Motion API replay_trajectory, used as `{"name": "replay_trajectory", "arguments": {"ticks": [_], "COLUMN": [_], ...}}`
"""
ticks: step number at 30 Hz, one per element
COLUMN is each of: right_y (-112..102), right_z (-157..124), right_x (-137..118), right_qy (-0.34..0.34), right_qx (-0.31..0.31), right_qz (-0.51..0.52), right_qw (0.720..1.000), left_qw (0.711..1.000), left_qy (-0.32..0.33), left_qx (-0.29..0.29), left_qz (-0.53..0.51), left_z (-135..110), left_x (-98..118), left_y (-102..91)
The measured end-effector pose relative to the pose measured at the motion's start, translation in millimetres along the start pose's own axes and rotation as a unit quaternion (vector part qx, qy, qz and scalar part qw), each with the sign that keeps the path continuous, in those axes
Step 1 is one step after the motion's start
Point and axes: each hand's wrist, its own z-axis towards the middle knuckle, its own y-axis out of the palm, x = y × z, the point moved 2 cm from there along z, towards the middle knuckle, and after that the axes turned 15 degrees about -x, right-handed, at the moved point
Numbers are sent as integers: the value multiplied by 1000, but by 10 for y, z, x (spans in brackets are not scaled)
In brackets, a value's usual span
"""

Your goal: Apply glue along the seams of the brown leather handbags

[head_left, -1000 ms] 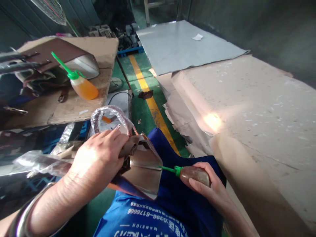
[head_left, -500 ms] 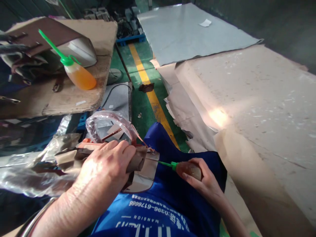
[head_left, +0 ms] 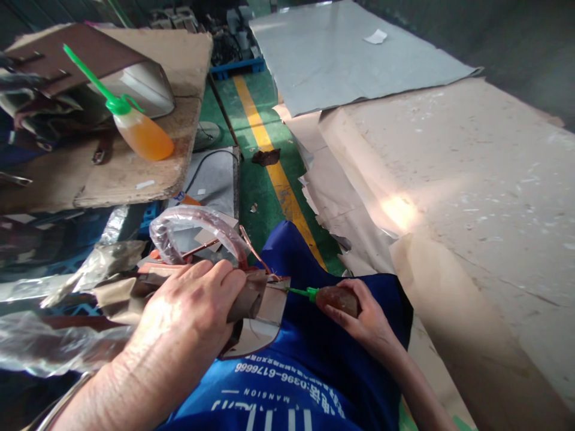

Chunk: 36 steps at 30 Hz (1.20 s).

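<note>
My left hand (head_left: 188, 314) is closed over the top edge of a brown leather bag piece (head_left: 258, 311) resting on my blue apron (head_left: 314, 365). A plastic-wrapped bag handle (head_left: 197, 224) arches up behind that hand. My right hand (head_left: 363, 320) grips a small brown squeeze bottle (head_left: 336, 297) with a green nozzle. The nozzle tip points left and touches the right edge of the leather piece.
An orange squeeze bottle with a long green spout (head_left: 137, 129) lies on a cardboard-covered bench (head_left: 135, 173) at upper left, beside a brown bag part (head_left: 85, 54). Crumpled clear plastic (head_left: 67, 335) lies at left. Large paper-covered boards (head_left: 471, 179) fill the right; green floor with a yellow line (head_left: 269, 161) runs between.
The leather piece has been drawn closer under my left hand and shows less surface. My right hand with the brown bottle has shifted slightly left and up, nozzle staying at the leather's edge.
</note>
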Motion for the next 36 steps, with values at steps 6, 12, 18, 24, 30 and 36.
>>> {"name": "replay_trajectory", "arguments": {"ticks": [6, 12, 18, 24, 30, 36], "right_y": [34, 31, 23, -8, -9, 19], "right_z": [-105, -100, -195, -185, -227, -242], "right_x": [-29, -68, -143, -127, -148, -166], "right_qy": [9, -9, 11, 13, 32, 6], "right_qx": [-56, -41, -124, -74, -133, -101], "right_qz": [8, -13, 13, -4, 29, 6], "right_qw": [998, 999, 992, 997, 990, 995], "left_qw": [1000, 999, 999, 996, 997, 999], "left_qy": [-21, -28, -27, -46, -38, -22], "left_qx": [-5, -15, -26, -69, -59, -20], "left_qz": [-6, -25, -30, -33, -34, -19], "left_z": [-66, -139, -196, -206, -242, -284], "left_x": [-16, 2, 3, 66, 84, 66], "left_y": [127, 191, 198, 84, 109, 167]}}
